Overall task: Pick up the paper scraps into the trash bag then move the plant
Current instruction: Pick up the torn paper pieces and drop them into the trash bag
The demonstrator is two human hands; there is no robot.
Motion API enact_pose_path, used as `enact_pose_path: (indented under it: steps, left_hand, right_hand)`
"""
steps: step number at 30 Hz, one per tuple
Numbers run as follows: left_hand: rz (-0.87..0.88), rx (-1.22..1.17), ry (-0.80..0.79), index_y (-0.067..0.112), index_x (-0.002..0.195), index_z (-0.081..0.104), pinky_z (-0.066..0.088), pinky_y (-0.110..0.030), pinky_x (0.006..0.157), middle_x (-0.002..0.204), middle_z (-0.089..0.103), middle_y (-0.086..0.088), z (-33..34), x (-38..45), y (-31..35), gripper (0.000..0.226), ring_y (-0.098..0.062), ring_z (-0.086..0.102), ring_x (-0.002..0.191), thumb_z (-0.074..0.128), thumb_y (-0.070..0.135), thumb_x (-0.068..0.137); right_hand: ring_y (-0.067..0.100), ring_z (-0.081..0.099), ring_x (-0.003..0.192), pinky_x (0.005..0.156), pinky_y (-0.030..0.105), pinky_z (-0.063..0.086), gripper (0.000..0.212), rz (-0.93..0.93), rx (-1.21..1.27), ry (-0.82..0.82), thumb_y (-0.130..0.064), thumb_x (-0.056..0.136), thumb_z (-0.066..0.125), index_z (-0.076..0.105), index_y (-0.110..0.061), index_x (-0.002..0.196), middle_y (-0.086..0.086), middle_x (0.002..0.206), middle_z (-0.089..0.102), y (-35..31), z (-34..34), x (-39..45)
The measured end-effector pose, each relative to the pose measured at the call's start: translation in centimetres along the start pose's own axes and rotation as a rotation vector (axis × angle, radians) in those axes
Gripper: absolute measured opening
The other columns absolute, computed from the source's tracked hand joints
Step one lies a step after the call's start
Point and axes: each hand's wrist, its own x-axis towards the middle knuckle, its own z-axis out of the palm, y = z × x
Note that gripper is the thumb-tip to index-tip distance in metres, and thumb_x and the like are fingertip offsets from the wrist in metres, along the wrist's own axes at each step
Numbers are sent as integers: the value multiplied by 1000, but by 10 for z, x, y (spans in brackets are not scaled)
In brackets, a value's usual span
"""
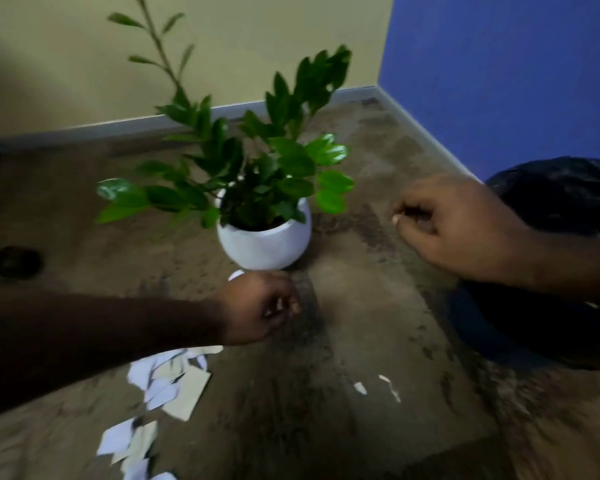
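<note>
White scrap apparently pinched in curled right hand [454, 226]; left hand [257, 306] loosely closed, contents unclear.

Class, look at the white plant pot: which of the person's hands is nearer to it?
Left. The left hand sits just in front of the white pot, nearly touching; the right hand is off to its right, near the trash bag.

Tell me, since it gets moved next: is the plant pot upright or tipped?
Upright: the white pot sits flat on the floor, rim up.
</note>
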Motion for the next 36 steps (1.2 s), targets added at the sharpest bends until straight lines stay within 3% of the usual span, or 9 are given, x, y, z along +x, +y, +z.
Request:
enact_pose_path:
  steps: [4,8,12,17,20,24,29,33,36]
  left_hand:
    - [-329,112,-93,25,97,68,43,-20,71,98,58,9,-5,-54,-74,17,-12,62,81,64,27,80]
    - [-683,270,-289,32,138,40,44,-32,97,139,35,0,-14,-88,-121,85,-26,48,123,77,57,66]
    - [-765,174,-484,36,151,11,40,-43,108,151,16,-4,-5,-103,-135,124,-30,36,134,82,63,53]
    - [-716,275,-443,34,138,31,43,-43,102,143,28,-5,24,-105,-140,100,-31,40,126,86,47,55]
    - [-751,194,-392,29,128,45,46,-35,96,134,40,-3,26,-102,-150,79,-24,47,117,86,36,61]
    - [-764,48,-307,20,135,48,46,-30,91,131,55,-3,18,-92,-161,73,-20,54,115,83,27,70]
    - [-829,-221,-202,19,122,54,49,-25,71,113,61,0,-16,-82,-175,65,-14,58,93,87,26,67]
    - [-945,-534,-181,15,137,44,56,-35,82,131,54,-4,-37,-93,-186,86,-23,59,111,89,23,65]
    - [-913,-656,-264,7,121,60,57,-43,87,117,69,-13,-46,-103,-200,64,-28,69,102,87,25,66]
  right_hand:
    - [26,62,80,70,37,50,33,-221,-38,-247,-35,80,40,67,-18,83,3,81,67,-45,43,18]
    - [20,60,79,70,41,52,26,-284,-6,-402,-40,87,46,63,-20,83,-7,79,60,-77,86,27]
    - [18,59,81,73,39,50,23,-278,19,-539,-39,90,50,62,-20,85,-3,86,63,-86,115,22]
    - [10,56,71,65,31,46,19,-157,89,-609,-37,88,55,62,-22,79,-6,77,62,-73,133,18]
    - [6,58,69,65,29,49,14,-54,143,-632,-34,85,60,65,-23,78,-7,74,65,-63,148,19]
    - [8,61,67,65,27,49,11,15,197,-670,-31,84,62,67,-22,78,-2,72,68,-61,174,28]
    - [12,60,74,71,30,52,5,0,236,-694,-28,82,65,64,-22,83,-3,81,65,-76,208,48]
    - [21,59,85,76,39,54,27,-59,127,-675,-32,78,65,59,-17,99,2,96,62,-95,238,71]
    - [27,58,96,81,35,52,39,-82,114,-622,-29,77,66,54,-11,109,10,109,61,-109,257,87]
